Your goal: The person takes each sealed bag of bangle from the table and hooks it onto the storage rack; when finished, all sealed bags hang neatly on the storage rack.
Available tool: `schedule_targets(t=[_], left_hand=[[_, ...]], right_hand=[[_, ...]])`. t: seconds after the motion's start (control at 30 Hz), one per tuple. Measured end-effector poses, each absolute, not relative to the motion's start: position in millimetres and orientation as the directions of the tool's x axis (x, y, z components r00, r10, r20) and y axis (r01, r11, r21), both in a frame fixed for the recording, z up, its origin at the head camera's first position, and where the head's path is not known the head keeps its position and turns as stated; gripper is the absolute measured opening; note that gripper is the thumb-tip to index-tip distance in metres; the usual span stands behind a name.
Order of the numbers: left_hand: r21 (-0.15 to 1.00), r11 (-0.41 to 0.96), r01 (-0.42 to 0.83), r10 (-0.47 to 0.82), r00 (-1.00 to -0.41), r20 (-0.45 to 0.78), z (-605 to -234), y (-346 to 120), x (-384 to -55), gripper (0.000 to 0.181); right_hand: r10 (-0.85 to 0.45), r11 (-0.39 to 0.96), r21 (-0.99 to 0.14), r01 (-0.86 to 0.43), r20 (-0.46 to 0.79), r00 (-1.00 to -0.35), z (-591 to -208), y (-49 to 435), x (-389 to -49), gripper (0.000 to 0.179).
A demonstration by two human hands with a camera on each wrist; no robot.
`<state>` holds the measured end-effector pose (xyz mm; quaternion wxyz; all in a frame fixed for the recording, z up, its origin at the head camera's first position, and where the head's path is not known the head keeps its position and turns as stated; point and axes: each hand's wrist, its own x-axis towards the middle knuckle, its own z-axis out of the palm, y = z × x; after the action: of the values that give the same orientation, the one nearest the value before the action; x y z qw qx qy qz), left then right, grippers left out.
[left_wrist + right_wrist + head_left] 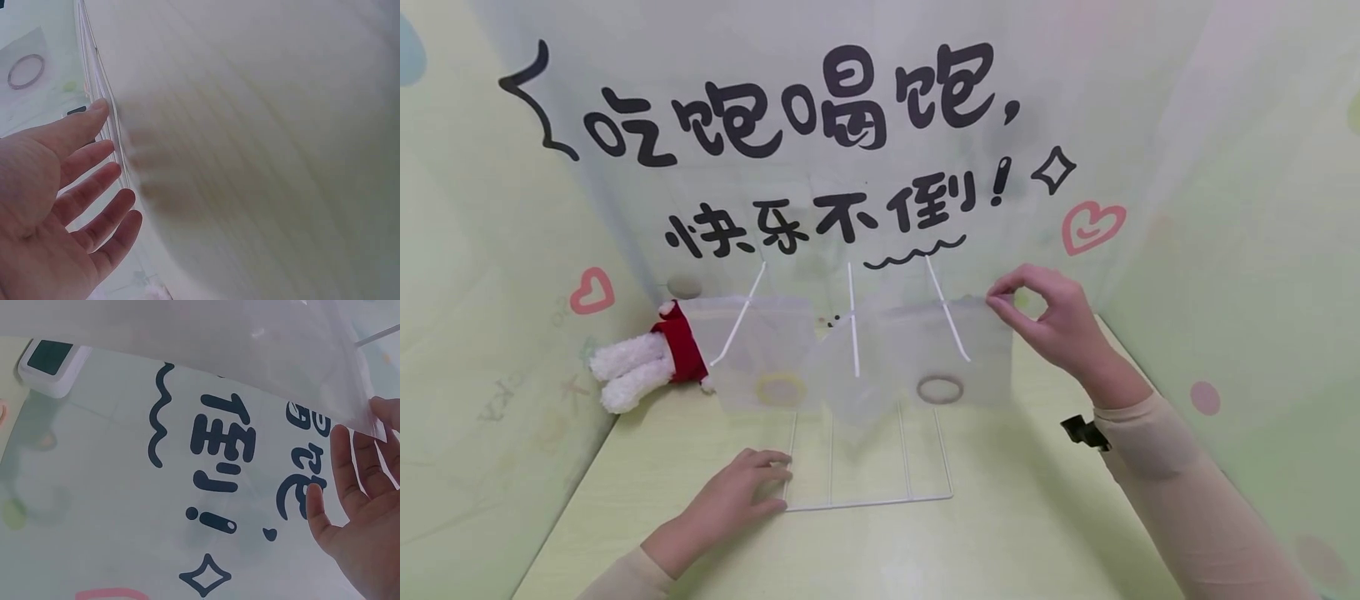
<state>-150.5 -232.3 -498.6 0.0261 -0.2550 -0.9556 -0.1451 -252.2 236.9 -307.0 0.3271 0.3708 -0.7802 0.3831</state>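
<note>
A white wire rack (pixel 868 503) stands on the table, with three prongs rising above its flat base. On the prongs hang translucent plastic bags: a left bag (pixel 737 333) showing a yellow ring (pixel 760 392), a middle bag (pixel 857 400) turned at an angle, and a right bag (pixel 985 358) showing a dark ring (pixel 920 389). My right hand (pixel 1052 321) pinches the right bag's upper outer corner between thumb and index finger. At the base's left side, my left hand (pixel 733 500) touches the wire with its fingertips, fingers extended and spread in the left wrist view.
A white plush toy (pixel 640 362) in red lies on its side at the left, behind the rack. Printed curtain walls (pixel 1225 250) enclose the pale table (pixel 880 558). The right wrist view also has a white device (pixel 56 369) with a dark screen.
</note>
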Motion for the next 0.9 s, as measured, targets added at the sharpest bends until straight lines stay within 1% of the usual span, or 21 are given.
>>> schedule_targets(t=[0.07,0.2,0.3,0.43,0.5,0.7,0.8,0.9], left_hand=[[0.267,0.827,0.495,0.48,-0.868,0.125,-498,-232,-151,0.037],[0.272,0.826,0.494,0.479,-0.869,0.123,-498,-231,-152,0.037],[0.277,0.825,0.493,0.479,-0.87,0.121,-499,-231,-152,0.037],[0.277,0.819,0.502,0.486,-0.864,0.13,-500,-231,-151,0.037],[0.269,0.818,0.508,0.489,-0.861,0.137,-500,-231,-150,0.037],[0.267,0.814,0.515,0.489,-0.857,0.163,-500,-232,-150,0.032],[0.278,0.805,0.525,0.481,-0.851,0.212,-499,-232,-150,0.029],[0.274,0.786,0.555,0.472,-0.824,0.313,-497,-231,-151,0.03]], right_hand=[[-0.328,0.442,-0.351,-0.825,0.793,-0.513,-308,240,-252,0.021],[-0.326,0.48,-0.361,-0.8,0.773,-0.544,-310,250,-249,0.02],[-0.3,0.514,-0.364,-0.776,0.771,-0.561,-315,260,-244,0.026],[-0.261,0.552,-0.374,-0.746,0.772,-0.58,-323,273,-235,0.039],[-0.255,0.563,-0.379,-0.734,0.765,-0.591,-327,279,-230,0.042],[-0.284,0.589,-0.361,-0.724,0.746,-0.602,-342,294,-218,0.038],[-0.296,0.599,-0.358,-0.716,0.731,-0.614,-352,302,-215,0.036],[-0.304,0.613,-0.351,-0.708,0.722,-0.622,-363,309,-214,0.036]])
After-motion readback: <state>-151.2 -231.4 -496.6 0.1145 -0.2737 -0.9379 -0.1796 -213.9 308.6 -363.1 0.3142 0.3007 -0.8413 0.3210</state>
